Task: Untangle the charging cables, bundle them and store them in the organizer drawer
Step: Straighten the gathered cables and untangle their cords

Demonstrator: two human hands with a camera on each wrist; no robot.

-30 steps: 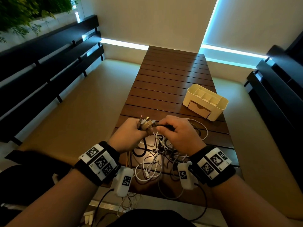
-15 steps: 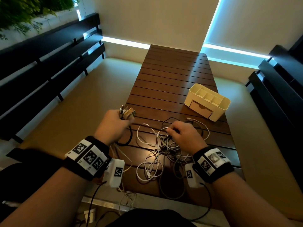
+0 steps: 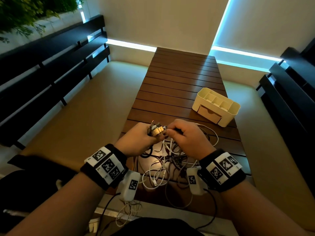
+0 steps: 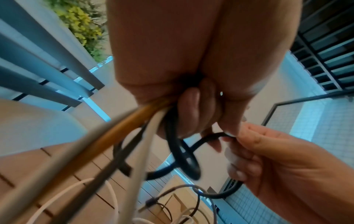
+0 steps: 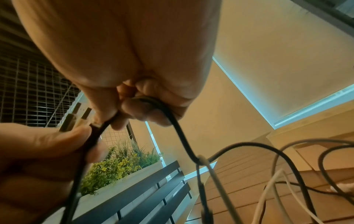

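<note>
My left hand (image 3: 144,137) grips a bunch of cable plug ends (image 3: 156,130) just above the table. Orange, white and black cables (image 4: 145,121) run out of its curled fingers (image 4: 188,109). My right hand (image 3: 177,135) is right beside it and pinches a thin black cable (image 5: 170,115) at the bunch. The tangled white and dark cables (image 3: 163,164) lie on the wooden table (image 3: 179,79) under both hands. The cream organizer (image 3: 233,113) stands at the right, its drawer (image 3: 209,114) closed.
Dark slatted benches (image 3: 51,68) run along both sides of the table. A planter with green plants (image 3: 25,11) sits at the far left. Some cables hang over the table's near edge (image 3: 127,212).
Half a second ago my left hand was out to the left and my right hand lay on the tangle. Both hands have come back together above it, the right now holding a black cable.
</note>
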